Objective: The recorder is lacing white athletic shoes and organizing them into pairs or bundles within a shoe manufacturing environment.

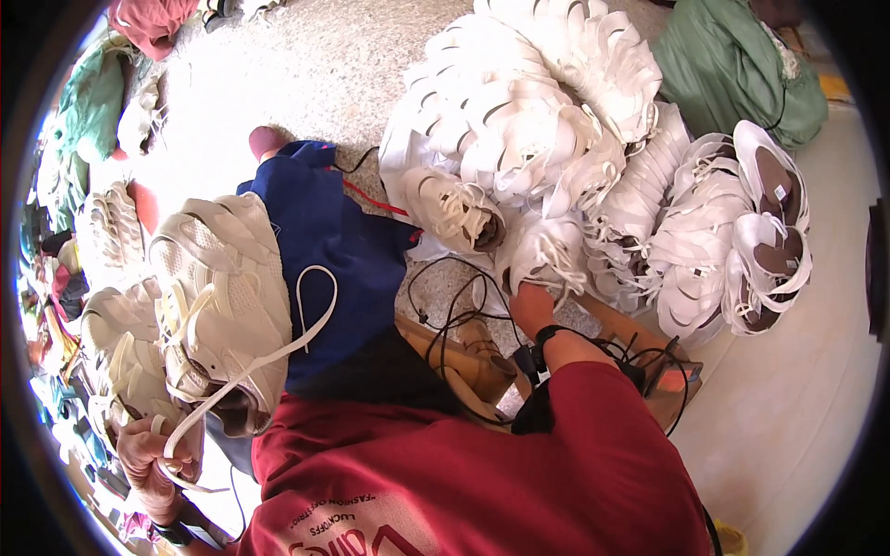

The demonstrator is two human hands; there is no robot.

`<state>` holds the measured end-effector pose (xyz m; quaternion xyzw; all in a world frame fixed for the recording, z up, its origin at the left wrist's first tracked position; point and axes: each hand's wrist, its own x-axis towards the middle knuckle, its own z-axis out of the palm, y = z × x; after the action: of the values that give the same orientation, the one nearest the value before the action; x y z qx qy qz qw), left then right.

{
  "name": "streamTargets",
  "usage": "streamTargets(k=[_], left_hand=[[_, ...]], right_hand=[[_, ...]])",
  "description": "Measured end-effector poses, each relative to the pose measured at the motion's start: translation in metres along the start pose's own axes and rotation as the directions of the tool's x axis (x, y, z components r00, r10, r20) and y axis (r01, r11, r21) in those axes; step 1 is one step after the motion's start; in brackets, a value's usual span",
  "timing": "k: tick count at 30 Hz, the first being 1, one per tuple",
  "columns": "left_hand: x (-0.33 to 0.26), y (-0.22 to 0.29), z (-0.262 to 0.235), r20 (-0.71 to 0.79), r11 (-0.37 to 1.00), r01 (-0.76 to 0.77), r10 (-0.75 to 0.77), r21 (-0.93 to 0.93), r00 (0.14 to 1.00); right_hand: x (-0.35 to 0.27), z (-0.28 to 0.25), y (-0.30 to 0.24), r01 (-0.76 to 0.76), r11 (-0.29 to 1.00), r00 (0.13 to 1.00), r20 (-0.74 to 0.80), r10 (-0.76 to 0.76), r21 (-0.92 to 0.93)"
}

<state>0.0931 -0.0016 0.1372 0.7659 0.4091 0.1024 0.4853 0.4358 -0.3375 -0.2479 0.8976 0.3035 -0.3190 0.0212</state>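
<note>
At the lower left, my left hand (150, 463) is closed at the heel end of cream shoe uppers (222, 306). A long cream lace (243, 372) passes by its fingers and loops up over the uppers, which are held up close to me, left of my knee. My right hand (531, 309) reaches forward to a white shoe upper (545, 252) at the near edge of a big pile. Its fingers are closed at that upper's opening, and the fingertips are partly hidden. Beside it another white upper (454, 211) lies with its laces showing.
Nested white uppers (528, 102) are heaped ahead, with more rows (714, 232) at the right against a pale wall (788, 389). Black cables (454, 320) tangle over a brown wooden piece (473, 366) near my right arm. Green cloth bundles (732, 69) lie at the far right.
</note>
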Motion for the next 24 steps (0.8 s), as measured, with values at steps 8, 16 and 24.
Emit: streamTargets(k=[8, 16, 24], left_hand=[[-0.001, -0.006, -0.006, 0.018, 0.999, 0.02, -0.02, -0.031, 1.0], [0.0, -0.007, -0.009, 0.006, 0.999, 0.009, -0.01, 0.034, 1.0], [0.001, -0.01, -0.01, 0.012, 0.998, -0.01, 0.011, -0.055, 1.0]], right_hand=[[0.006, 0.023, -0.01, 0.039, 0.993, 0.993, 0.107, -0.051, 0.108], [0.006, 0.049, -0.028, -0.081, 0.959, 0.996, 0.051, 0.07, 0.271], [0.033, 0.047, -0.003, -0.172, 0.982, 0.984, 0.059, 0.167, 0.076]])
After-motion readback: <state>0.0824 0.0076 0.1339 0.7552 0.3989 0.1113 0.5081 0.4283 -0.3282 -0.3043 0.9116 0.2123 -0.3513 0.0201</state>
